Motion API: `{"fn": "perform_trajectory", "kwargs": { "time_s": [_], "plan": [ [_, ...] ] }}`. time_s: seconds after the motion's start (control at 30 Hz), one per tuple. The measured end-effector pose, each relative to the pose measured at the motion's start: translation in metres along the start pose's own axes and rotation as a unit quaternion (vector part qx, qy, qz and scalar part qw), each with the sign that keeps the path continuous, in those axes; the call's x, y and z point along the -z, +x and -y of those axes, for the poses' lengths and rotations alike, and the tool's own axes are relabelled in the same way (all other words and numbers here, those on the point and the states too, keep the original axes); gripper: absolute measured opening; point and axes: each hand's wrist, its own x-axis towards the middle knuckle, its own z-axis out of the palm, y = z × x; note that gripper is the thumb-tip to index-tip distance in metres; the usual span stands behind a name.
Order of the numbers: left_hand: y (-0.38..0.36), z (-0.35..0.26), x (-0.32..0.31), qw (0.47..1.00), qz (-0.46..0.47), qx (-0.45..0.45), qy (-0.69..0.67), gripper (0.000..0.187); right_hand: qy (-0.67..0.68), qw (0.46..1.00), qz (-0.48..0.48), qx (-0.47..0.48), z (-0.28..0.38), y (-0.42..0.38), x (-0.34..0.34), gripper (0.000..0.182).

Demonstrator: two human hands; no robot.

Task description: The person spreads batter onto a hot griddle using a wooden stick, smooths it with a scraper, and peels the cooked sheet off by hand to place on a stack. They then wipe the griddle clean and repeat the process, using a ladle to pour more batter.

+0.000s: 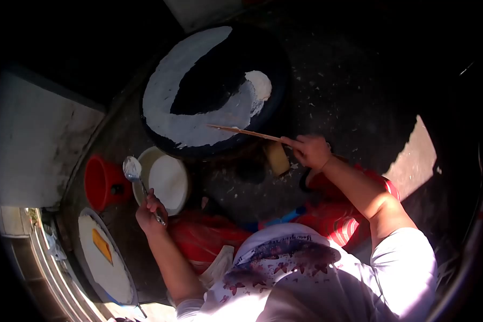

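My left hand (151, 213) is closed around the handle of a metal ladle (132, 168), whose bowl carries white residue beside the rim of a pale bucket (187, 189) of white batter (166, 182). My right hand (310, 151) grips a thin wooden spreading stick (252, 133). The stick's far end lies over the batter layer (169, 126) on a large round black griddle (198, 91). That layer curves in a C shape around bare black surface. A thicker white mound (260, 86) sits at its right end.
A red bucket (103, 182) stands left of the batter bucket. Below it, a round tray (94, 214) bears a white sheet with a yellow-orange flat piece (102, 246) on top. A yellowish block (277, 159) lies near the griddle's front edge. White scraps dot the dark floor.
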Motion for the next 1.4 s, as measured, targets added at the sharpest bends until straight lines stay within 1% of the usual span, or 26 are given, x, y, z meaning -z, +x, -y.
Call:
{"fn": "perform_trajectory", "kwargs": {
  "time_s": [0.07,0.1,0.13,0.23,0.3,0.37,0.4,0.43,0.47,0.53,0.57,0.63,0.67,0.73,0.77,0.83,0.87,0.93,1.03,1.1,1.13,1.17,1.23,1.27,1.33,1.4],
  "plan": [
    [-0.011,-0.004,0.002,0.999,0.003,0.026,-0.021,0.030,-0.022,0.999,-0.004,-0.024,-0.026,-0.004,0.012,0.058],
    [0.014,0.010,-0.004,0.999,0.016,0.028,-0.029,0.030,-0.076,0.995,-0.023,-0.053,-0.072,0.023,0.013,0.056],
    [0.011,0.008,-0.002,0.999,0.010,0.028,-0.028,0.030,-0.114,0.989,-0.029,-0.092,-0.085,0.030,0.016,0.055],
    [0.013,0.014,-0.010,0.999,-0.011,0.014,-0.029,0.030,-0.108,0.982,-0.064,-0.142,-0.095,0.082,0.005,0.053],
    [0.011,0.017,-0.018,0.999,-0.034,-0.004,-0.033,0.031,0.149,0.955,-0.044,-0.254,-0.081,0.089,-0.007,0.050],
    [0.009,0.016,-0.023,0.997,-0.076,-0.019,-0.027,0.031,0.185,0.954,-0.011,-0.235,-0.067,0.068,0.007,0.048],
    [0.011,0.014,-0.021,0.996,-0.076,-0.013,-0.033,0.032,0.100,0.987,0.016,-0.123,-0.081,0.050,0.013,0.049],
    [0.013,0.012,-0.019,0.996,-0.074,-0.015,-0.038,0.032,0.011,0.999,0.042,-0.005,-0.098,0.040,0.016,0.050],
    [0.013,0.011,-0.017,0.997,-0.070,-0.018,-0.031,0.032,0.011,0.999,0.042,-0.001,-0.117,0.045,0.016,0.050],
    [0.012,0.013,-0.018,0.997,-0.072,-0.030,-0.022,0.031,-0.100,0.993,-0.033,-0.059,-0.159,0.063,0.013,0.052],
    [0.014,0.014,-0.017,0.997,-0.072,-0.030,-0.021,0.031,-0.100,0.993,-0.033,-0.060,-0.169,0.083,0.008,0.052],
    [0.019,0.014,-0.016,0.997,-0.064,-0.031,-0.032,0.032,-0.135,0.985,-0.102,-0.025,-0.168,0.132,-0.005,0.054],
    [0.020,0.016,-0.020,0.996,-0.075,-0.032,-0.041,0.033,-0.135,0.985,-0.102,-0.024,-0.161,0.139,-0.011,0.054],
    [0.022,0.014,-0.016,0.995,-0.079,-0.031,-0.045,0.033,0.076,0.984,-0.060,-0.151,-0.144,0.143,-0.021,0.053],
    [0.025,0.011,-0.016,0.995,-0.084,-0.030,-0.050,0.033,0.078,0.984,-0.062,-0.149,-0.144,0.135,-0.013,0.053],
    [0.023,0.015,-0.027,0.993,-0.104,-0.037,-0.046,0.033,0.003,0.999,0.024,0.039,-0.164,0.112,0.017,0.047],
    [0.022,0.019,-0.032,0.990,-0.127,-0.041,-0.041,0.032,0.003,0.999,0.021,0.043,-0.181,0.116,0.015,0.047],
    [0.024,0.022,-0.035,0.991,-0.117,-0.046,-0.036,0.032,-0.071,0.996,-0.019,-0.056,-0.214,0.130,0.011,0.043],
    [0.032,0.028,-0.037,0.992,-0.107,-0.053,-0.028,0.032,-0.134,0.988,-0.068,-0.042,-0.206,0.195,-0.016,0.043],
    [0.035,0.029,-0.039,0.992,-0.110,-0.055,-0.023,0.032,-0.036,0.985,-0.096,-0.138,-0.185,0.215,-0.034,0.044],
    [0.035,0.029,-0.040,0.991,-0.124,-0.049,-0.025,0.032,0.116,0.969,-0.016,-0.218,-0.169,0.212,-0.020,0.042],
    [0.037,0.029,-0.041,0.989,-0.138,-0.043,-0.026,0.032,0.116,0.969,-0.018,-0.217,-0.173,0.200,-0.014,0.042],
    [0.034,0.033,-0.049,0.989,-0.138,-0.048,-0.020,0.031,0.006,1.000,0.005,0.005,-0.205,0.172,-0.002,0.040],
    [0.034,0.036,-0.051,0.989,-0.141,-0.051,-0.012,0.030,0.005,1.000,0.003,0.007,-0.216,0.175,0.000,0.040],
    [0.035,0.038,-0.054,0.989,-0.138,-0.057,-0.006,0.030,-0.091,0.994,0.004,-0.068,-0.236,0.184,0.002,0.043],
    [0.036,0.041,-0.057,0.989,-0.134,-0.059,-0.001,0.030,-0.104,0.991,-0.025,-0.074,-0.230,0.218,-0.023,0.047]
  ]
}}
